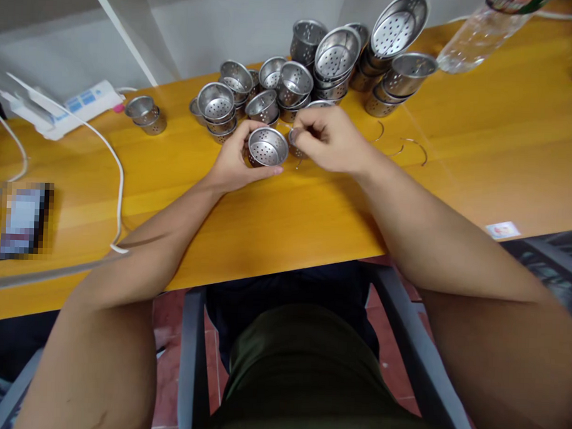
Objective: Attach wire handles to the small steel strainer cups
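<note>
We see a perforated steel strainer cup (pixel 268 147) lying at the middle of the yellow surface (pixel 276 220), just in front of the pile. Its open mouth is tilted up and toward us, so its axis, rim to base, runs up and toward the near edge; the holed bottom shows inside. The left hand (pixel 234 162) wraps the cup from the left: the fingers curl behind its wall and the thumb lies under the near rim, a closed grip on the cup. The right hand (pixel 329 138) sits just right of the cup, fingers pinched together over a small metal part (pixel 294 141) at the cup's right side. We cannot tell what that part is.

Directly behind the hands lies a pile of like strainer cups (pixel 290 83), several nested, some tipped on their sides. A lone nested pair (pixel 146 114) stands apart to the left. Thin wire rings (pixel 413 147) lie right of the hands. A power strip (pixel 67 110) with a white cable (pixel 120 190) lies far left, and a clear bottle (pixel 480 37) lies far right.
</note>
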Available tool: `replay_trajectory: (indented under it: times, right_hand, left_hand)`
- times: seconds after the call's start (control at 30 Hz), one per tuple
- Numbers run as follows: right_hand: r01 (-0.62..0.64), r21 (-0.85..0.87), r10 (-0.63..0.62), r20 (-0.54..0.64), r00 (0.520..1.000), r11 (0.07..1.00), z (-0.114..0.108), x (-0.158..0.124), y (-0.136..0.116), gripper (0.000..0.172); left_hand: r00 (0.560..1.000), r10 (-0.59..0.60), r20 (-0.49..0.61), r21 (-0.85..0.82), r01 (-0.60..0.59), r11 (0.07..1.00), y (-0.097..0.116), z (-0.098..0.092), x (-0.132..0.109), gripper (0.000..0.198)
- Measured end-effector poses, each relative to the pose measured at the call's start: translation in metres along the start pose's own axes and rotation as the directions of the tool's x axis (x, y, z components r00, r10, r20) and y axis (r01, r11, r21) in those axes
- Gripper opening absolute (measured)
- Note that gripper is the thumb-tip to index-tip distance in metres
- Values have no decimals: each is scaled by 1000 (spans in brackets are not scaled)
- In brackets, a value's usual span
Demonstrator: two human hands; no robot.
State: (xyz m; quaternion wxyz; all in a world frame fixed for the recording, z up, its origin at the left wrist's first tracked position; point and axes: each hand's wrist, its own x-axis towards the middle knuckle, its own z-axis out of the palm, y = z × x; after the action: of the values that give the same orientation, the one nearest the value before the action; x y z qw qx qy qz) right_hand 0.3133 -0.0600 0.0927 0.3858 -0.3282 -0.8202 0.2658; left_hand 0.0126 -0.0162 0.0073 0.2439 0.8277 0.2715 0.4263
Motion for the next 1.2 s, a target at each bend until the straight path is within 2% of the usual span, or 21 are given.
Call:
replay_trajectory:
  times: [0.1,0.27,0.47,0.63,0.8,0.97,1.13,1.2]
  right_hand:
    - [-17,-86,22,59,998,996,5,0,-2,41]
    - [-25,-124,34,75,997,992,11,0,-4,35]
    - [-36,-101,43,63,997,994,13,1,-2,37]
    - [-57,-44,60,74,995,997,14,2,-4,41]
    - [-108,-79,108,4,994,991,19,3,-7,47]
    - [-142,-100,138,-45,989,985,25,3,-11,54]
    - [-142,-48,140,-49,989,989,30,3,-12,60]
    - [-119,27,121,-99,988,992,29,3,-12,57]
  left_hand:
    - [1000,5,13,-5,-5,1000,8,1,1,122]
    - [999,8,54,-34,-6,999,14,1,2,121]
    - [998,23,59,-13,-22,1000,17,1,2,118]
    - [999,-22,49,-17,23,1000,29,0,3,116]
    - [997,-38,62,4,38,999,39,-1,2,118]
    - [996,-9,87,40,6,999,35,3,-3,128]
    - [998,-27,50,27,25,999,34,8,-4,110]
    - [998,-35,46,-3,35,999,34,8,-4,106]
